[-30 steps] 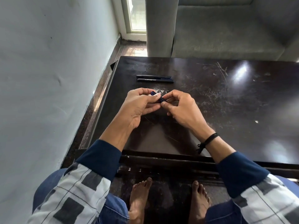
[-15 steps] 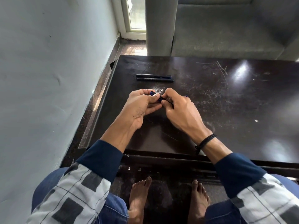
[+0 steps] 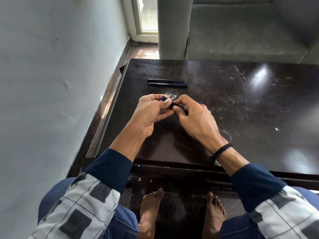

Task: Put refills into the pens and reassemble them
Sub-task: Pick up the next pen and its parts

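Entry, head view, watching remotely.

Left grip: fingers curled, thumb and forefinger pinching one end of a short dark pen barrel. A blue end of the barrel shows just above the left thumb.

Right grip: fingers curled, thumb and forefinger pinching the other end of the same barrel. The two grips meet fingertip to fingertip, and only a short stretch of the barrel shows between them. I read the barrel as held just above the desk, tilted, with its left-grip end farther from me. I cannot tell whether it touches the surface.

Blue tip: a small piece pokes out beyond the knuckles of the right grip. I cannot tell whether it is a refill or whether that grip holds it.

Beyond both grips, slightly toward the left grip's side, two black pens lie flat on the desk, parallel and just beside each other: far pen and near pen. The near one carries white print too small to read.

The desk top is dark, glossy and heavily scratched. A black wristband sits on the wrist behind the right grip. Dark blue cuffs cover both forearms. Bare feet show below the near edge of the desk. A grey sofa stands beyond the desk's far edge, and a pale wall is on the left grip's side.
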`<state>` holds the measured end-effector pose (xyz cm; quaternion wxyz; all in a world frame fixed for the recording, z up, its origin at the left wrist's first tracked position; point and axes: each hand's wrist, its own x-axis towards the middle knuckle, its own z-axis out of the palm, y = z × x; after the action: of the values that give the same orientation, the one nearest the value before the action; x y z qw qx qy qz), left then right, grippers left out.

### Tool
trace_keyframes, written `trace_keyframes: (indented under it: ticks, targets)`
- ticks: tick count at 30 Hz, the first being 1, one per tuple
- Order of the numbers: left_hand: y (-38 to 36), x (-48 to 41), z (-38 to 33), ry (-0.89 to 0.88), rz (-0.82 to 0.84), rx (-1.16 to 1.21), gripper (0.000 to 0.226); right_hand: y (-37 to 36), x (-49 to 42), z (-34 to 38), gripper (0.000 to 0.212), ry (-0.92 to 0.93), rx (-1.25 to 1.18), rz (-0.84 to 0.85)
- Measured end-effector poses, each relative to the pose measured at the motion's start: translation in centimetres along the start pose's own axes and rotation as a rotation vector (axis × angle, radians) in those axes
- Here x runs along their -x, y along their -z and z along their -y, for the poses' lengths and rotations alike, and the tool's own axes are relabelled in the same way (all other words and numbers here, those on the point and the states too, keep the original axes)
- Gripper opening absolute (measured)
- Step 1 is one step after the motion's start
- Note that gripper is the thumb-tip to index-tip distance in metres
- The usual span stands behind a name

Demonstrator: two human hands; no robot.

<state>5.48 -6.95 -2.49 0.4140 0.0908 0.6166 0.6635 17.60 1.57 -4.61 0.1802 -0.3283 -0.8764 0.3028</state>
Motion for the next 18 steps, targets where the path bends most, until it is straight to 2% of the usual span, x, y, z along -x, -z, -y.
trace_keyframes:
  ticks: [4,11,13,15,18]
  targets:
    - [0.3,-0.3,-0.1,-0.018,-0.073,-0.07,0.023,-0.1,-0.2,0.0,0.023,-0.031,0.004,0.106]
    - [2.4,-2.1,-0.9,-0.247,-0.338,-0.325,0.017,0.3,-0.4,-0.5,0.021,-0.075,0.067,0.141]
    - [2.6,-2.2,-0.8,-0.274,-0.336,-0.506,0.017,0.4,-0.6,-0.6,0.018,-0.132,0.009,0.113]
    - [2.3,-1.8,-0.6,-0.283,-0.303,-0.82,0.02,0.4,-1.0,-0.9,0.013,-0.193,-0.096,0.06]
    - [1.6,-1.1,0.1,-0.328,-0.269,-1.245,0.025,0.4,-1.6,-1.4,0.008,-0.309,-0.372,0.002]
